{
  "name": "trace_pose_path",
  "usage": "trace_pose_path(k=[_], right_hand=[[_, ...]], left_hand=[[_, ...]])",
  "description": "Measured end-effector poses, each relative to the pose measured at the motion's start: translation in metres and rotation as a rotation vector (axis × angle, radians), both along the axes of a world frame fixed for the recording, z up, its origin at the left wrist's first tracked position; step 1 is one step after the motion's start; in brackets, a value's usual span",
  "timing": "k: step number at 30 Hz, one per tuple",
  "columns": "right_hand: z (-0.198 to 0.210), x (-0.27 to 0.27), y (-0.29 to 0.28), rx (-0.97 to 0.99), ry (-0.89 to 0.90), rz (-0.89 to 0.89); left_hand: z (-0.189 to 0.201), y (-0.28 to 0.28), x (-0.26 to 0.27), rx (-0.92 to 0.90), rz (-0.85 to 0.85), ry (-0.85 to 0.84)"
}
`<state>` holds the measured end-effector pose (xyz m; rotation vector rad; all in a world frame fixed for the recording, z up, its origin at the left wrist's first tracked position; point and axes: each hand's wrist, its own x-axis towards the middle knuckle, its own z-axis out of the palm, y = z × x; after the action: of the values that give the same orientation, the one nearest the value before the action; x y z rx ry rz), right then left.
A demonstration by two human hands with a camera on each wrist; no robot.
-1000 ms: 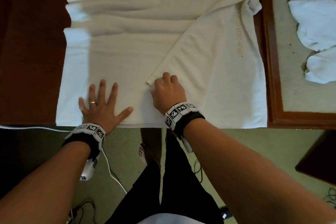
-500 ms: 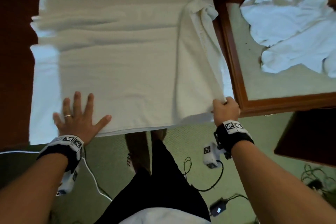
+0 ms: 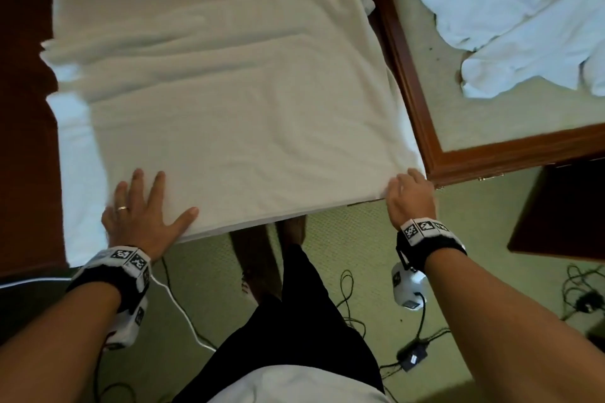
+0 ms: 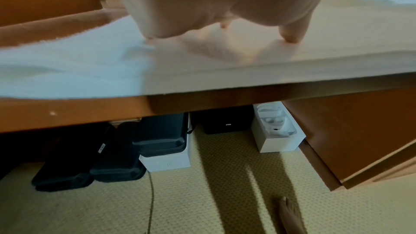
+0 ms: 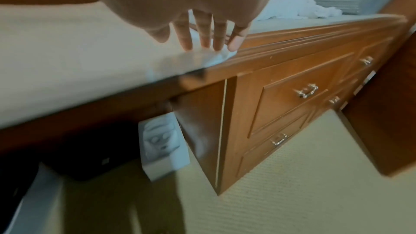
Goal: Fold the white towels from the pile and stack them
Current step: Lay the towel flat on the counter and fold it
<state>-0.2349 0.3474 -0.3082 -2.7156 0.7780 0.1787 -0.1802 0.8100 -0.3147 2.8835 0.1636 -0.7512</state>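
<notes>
A large white towel [image 3: 245, 108] lies spread over the dark wooden table [image 3: 23, 141], its near edge along the table's front edge. My left hand [image 3: 145, 211] lies flat on the towel's near-left part with its fingers spread, and the left wrist view shows this left hand [image 4: 225, 6] pressing the towel [image 4: 90, 63]. My right hand [image 3: 411, 196] rests on the towel's near-right corner. In the right wrist view its straight fingers [image 5: 207, 36] touch that corner of the towel [image 5: 67, 51]. A pile of crumpled white towels [image 3: 523, 26] lies on the dresser top at the right.
A wooden dresser [image 3: 491, 154] with drawers [image 5: 292, 99] adjoins the table on the right. A grey tray [image 5: 344, 1] holding folded towels stands beyond the pile. Black cases [image 4: 112, 149] and white boxes [image 4: 276, 131] sit under the table. Cables [image 3: 409, 353] lie on the carpet.
My right hand pulled the folded-over corner from the middle out to the near-right corner, laying the towel flat, and its fingers have straightened. The left hand has stayed flat.
</notes>
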Motion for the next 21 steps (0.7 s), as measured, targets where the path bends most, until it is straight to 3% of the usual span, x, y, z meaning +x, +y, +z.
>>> trace_pose_path(k=[3,9,12,18,21], right_hand=[[0.014,0.026,-0.012,0.037,-0.033,-0.147],[0.030,0.063,-0.032,0.132,0.233,-0.301],[0.037,0.074,-0.037,0.144,0.283,-0.233],[0.055,0.078,-0.057,0.161,-0.009,-0.151],[0.044,0.062,-0.065,0.077,0.115,-0.100]], left_hand=[[0.000,-0.004,-0.003,0.022,0.011,0.013],[-0.003,-0.021,-0.005,-0.025,-0.079,-0.151],[-0.006,-0.035,-0.008,-0.047,-0.082,-0.126],[-0.010,-0.039,-0.020,-0.027,-0.058,-0.130],[-0.016,-0.035,-0.028,0.026,-0.106,-0.102]])
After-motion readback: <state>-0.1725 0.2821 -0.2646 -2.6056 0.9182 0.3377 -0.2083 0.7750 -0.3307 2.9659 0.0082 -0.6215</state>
